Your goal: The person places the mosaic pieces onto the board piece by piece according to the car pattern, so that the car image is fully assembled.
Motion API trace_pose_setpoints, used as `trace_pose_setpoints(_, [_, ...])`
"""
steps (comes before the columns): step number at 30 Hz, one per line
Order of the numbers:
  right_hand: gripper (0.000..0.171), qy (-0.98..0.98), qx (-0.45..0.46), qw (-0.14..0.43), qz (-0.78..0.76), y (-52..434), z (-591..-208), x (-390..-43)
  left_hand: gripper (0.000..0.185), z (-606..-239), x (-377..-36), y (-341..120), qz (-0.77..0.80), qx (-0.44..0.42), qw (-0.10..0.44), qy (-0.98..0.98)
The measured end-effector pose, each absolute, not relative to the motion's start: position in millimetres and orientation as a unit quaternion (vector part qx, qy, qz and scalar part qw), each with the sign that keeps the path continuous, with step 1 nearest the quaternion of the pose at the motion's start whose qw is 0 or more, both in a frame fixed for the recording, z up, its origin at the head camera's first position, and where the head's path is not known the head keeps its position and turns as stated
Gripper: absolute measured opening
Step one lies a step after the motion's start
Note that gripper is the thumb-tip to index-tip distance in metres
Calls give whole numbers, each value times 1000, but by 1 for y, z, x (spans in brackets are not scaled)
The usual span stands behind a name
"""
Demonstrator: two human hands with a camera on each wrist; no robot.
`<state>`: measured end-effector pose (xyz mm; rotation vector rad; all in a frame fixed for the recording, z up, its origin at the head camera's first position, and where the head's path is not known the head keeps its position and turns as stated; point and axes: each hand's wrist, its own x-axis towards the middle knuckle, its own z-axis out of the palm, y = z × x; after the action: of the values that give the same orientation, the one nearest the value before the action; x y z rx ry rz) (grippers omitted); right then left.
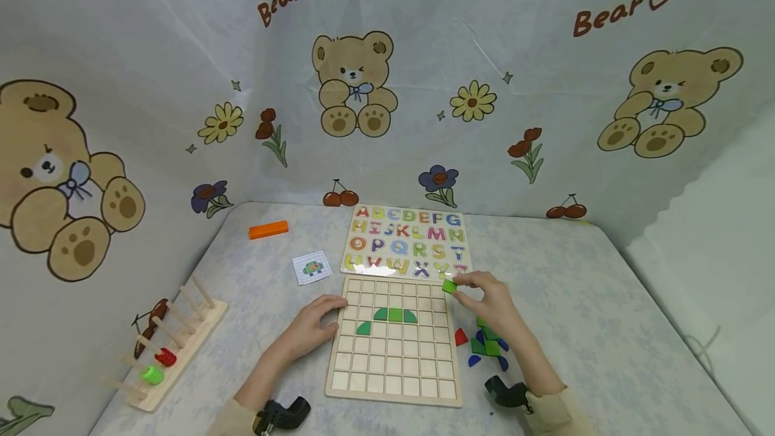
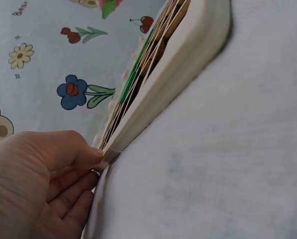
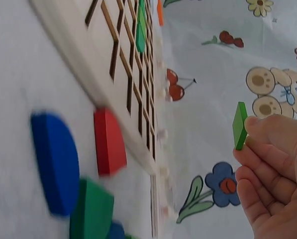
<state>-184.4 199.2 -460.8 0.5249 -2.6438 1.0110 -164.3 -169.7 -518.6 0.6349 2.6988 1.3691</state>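
A wooden grid board (image 1: 393, 401) lies flat, with a green square (image 1: 395, 315) and green quarter-round pieces (image 1: 363, 328) set in its cells. My left hand (image 1: 311, 325) grips the board's left edge, the thumb and fingertips meeting at the rim in the left wrist view. Between the thumb and index finger of my right hand (image 1: 487, 298) is a light green square block (image 3: 240, 125), raised over the board's upper right corner. Below that hand lies a pile of green and blue blocks (image 1: 492, 347), partly covered by the forearm. A red block (image 1: 461, 336) sits beside the board.
Behind the grid board is an alphabet board (image 1: 406, 241). A picture card with a small car (image 1: 312, 268) and an orange bar (image 1: 268, 229) lie at the back left. A wooden peg rack (image 1: 175, 355) with red and green beads stands on the left.
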Motion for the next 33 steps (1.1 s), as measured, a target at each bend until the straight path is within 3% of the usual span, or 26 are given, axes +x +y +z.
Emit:
trace_pose_setpoints(12, [23, -880, 237, 95, 401, 161, -460, -184, 42, -518, -164, -170, 439, 206, 27, 874])
trace_pose_setpoints(19, [23, -864, 284, 102, 403, 141, -463, -184, 43, -518, -165, -169, 437, 202, 24, 876])
trace_pose_setpoints(33, [20, -856, 310, 52, 411, 106, -474, -176, 43, -519, -165, -169, 433, 205, 21, 878])
